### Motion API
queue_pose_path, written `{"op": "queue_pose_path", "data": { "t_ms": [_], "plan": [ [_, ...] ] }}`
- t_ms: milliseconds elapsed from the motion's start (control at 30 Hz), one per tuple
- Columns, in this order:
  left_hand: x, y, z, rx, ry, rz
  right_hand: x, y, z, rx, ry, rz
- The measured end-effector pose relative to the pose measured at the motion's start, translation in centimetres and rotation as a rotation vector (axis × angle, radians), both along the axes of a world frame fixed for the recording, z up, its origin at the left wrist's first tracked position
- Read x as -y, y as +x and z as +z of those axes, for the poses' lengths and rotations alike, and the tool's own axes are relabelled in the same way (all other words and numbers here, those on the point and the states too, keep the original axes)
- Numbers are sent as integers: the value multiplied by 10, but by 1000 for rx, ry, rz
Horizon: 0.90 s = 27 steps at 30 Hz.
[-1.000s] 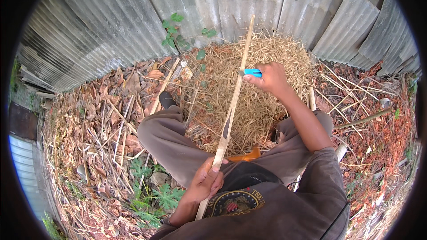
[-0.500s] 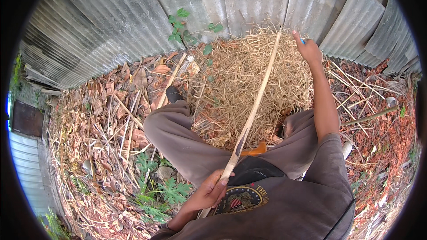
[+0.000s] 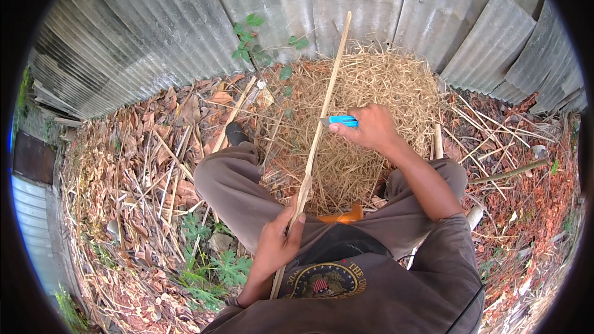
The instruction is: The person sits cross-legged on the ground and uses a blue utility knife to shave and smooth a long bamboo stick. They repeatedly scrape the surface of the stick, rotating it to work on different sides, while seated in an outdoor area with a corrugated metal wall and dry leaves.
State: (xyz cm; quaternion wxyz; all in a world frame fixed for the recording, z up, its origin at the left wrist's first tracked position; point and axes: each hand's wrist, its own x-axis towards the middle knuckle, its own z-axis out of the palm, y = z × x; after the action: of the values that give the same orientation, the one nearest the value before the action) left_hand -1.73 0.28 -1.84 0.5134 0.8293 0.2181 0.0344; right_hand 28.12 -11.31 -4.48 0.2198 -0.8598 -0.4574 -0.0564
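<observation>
Seated person, knees bent, viewed from above. The left hand (image 3: 276,244) is closing around the lower part of a long pale bamboo strip (image 3: 315,142), fingers wrapped round it and the thumb lying along its upper side; the grip is sitting just above the lap. The strip is running upward and slightly right from that hand, passing between the knees, crossing over a heap of dry straw-like shavings (image 3: 371,117), with its far tip reaching toward the corrugated metal fence (image 3: 185,31). Its near end is extending below the left hand against the dark shirt.

The right hand (image 3: 371,128) is curling tightly around a blue-handled knife (image 3: 342,121), fingers folded shut on the handle. The blade end is pointing left and meeting the strip about midway along its length; whether the edge is actually biting into the strip cannot be told.

An orange object (image 3: 343,216) is lying partly hidden between the legs. Dry leaves and loose sticks (image 3: 142,167) are covering the ground to the left, and a small green plant (image 3: 257,43) is growing at the fence base.
</observation>
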Motion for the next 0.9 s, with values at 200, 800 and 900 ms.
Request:
{"op": "queue_pose_path", "data": {
  "t_ms": [200, 800, 900],
  "plan": [
    [9, 1, 3, 126, 29, -48, 3, 18, -6, -5, 29, -40],
    [9, -13, -5, -64, -545, 67, -5, 39, -14, -51, 93, -130],
    [19, -18, -7, -45, -596, 39, 7, 75, -17, 35, 67, -293]
  ]
}}
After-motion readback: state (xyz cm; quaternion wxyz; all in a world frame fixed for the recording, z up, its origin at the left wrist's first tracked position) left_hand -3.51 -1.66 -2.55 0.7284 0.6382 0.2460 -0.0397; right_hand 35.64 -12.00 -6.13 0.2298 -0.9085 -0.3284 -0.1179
